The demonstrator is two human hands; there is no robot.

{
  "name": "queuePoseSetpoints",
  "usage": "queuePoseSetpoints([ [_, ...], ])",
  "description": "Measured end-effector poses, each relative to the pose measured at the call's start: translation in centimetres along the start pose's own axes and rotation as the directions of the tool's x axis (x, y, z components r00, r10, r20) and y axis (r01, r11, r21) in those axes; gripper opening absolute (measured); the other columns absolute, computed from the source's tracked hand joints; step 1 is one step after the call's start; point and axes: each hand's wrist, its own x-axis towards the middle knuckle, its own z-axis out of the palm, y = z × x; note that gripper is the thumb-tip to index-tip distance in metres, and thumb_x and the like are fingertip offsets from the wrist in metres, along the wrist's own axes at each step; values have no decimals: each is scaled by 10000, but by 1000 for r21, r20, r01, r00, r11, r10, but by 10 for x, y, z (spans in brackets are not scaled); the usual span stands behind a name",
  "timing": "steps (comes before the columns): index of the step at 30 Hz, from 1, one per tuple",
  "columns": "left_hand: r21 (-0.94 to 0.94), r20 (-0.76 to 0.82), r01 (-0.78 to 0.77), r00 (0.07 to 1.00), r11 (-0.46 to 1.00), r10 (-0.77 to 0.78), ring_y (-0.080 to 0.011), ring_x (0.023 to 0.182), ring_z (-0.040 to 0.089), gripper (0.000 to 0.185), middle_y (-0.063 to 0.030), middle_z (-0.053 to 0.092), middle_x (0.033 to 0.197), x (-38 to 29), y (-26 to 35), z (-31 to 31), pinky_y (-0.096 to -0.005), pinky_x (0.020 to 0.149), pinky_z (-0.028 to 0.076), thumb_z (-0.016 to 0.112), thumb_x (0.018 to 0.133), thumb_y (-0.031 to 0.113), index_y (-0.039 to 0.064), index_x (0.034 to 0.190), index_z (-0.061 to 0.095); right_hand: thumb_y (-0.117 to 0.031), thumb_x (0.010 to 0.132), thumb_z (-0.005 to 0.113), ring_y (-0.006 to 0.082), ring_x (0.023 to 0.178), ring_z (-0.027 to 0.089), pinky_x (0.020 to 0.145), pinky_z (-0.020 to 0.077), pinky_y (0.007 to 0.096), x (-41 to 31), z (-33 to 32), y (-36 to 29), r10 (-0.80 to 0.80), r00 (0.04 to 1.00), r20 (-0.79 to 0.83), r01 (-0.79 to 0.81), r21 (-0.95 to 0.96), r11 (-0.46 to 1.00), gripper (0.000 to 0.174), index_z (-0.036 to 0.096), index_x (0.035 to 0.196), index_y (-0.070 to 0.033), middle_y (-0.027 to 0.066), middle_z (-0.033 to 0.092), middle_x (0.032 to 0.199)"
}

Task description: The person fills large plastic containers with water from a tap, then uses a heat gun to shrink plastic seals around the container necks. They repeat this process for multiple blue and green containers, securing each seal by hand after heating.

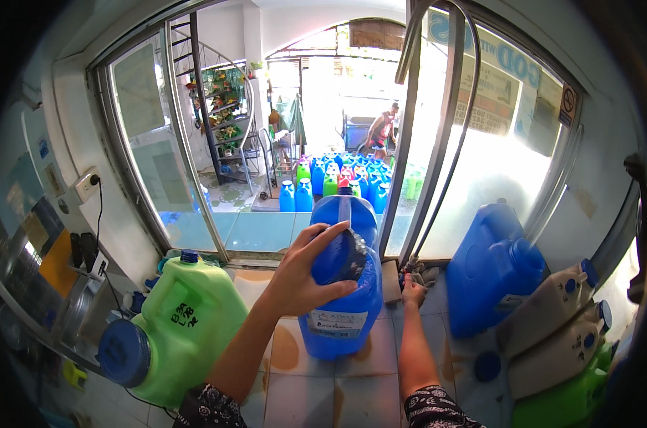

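A blue plastic water jug (338,342) with a label stands upright on the tiled ledge before me. My left hand (314,273) spans a dark, wet-looking round piece (345,257), perhaps a cap, at the jug's wide mouth, thumb and fingers on its rim. My right hand (412,292) closes on a small fitting at the foot of the window frame, beside a bundle of cloth (426,272); what exactly it grips is partly hidden. A dark hose (465,128) hangs from above down to that spot. Left of my left hand stands a green jug (195,326) with blue caps.
At right stand another blue jug (476,273) and whitish jugs (548,305), with a loose blue cap (487,366) on the tiles. Sliding window frames (441,128) rise ahead. Beyond the opening are several jugs (318,174) and a person (382,128). A cord hangs from the outlet (87,184).
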Motion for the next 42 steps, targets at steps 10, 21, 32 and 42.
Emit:
queuePoseSetpoints([
  [10, 484, 401, -96, 908, 870, -123, -445, 1392, 486, 1066, -178, 461, 1559, 30, 3, 4, -556, 1129, 436, 836, 565, 655, 409, 1550, 511, -522, 1100, 457, 424, 1435, 442, 1215, 320, 498, -107, -103, -176, -650, 760, -13, 470, 703, 535, 677, 453, 1503, 22, 285, 465, 1519],
  [21, 299, -385, 129, 923, 945, -4, -389, 1190, 626, 569, -237, 633, 1318, 13, -19, 19, -498, 1043, 472, 702, 976, 434, 47, 1383, 615, -255, 1145, 384, 590, 1439, 373, 1181, 348, 611, -202, -142, -272, -976, 187, 116, 870, 442, 219, 515, 340, 1536, 78, 328, 450, 1528],
  [32, -265, -77, 338, 926, 903, -370, -327, 1544, 273, 841, -239, 295, 1658, -26, 15, 39, -407, 1262, 206, 295, 1099, 611, -55, 1612, 248, -585, 646, 926, 425, 1474, 399, 1215, 354, 521, -183, -184, -275, -899, -123, 421, 766, 616, 183, 1205, 369, 1602, -107, 197, 401, 1593],
  [42, -491, 111, 297, 954, 819, -279, -311, 1553, 279, 971, -193, 245, 1710, 53, -41, 23, -411, 1266, 228, 313, 1032, 763, 30, 1662, 219, -356, 581, 926, 472, 1205, 547, 1006, 490, 589, -272, -169, -262, -858, 498, 127, 807, 293, 512, 1065, 440, 1518, -216, 178, 493, 1358],
])
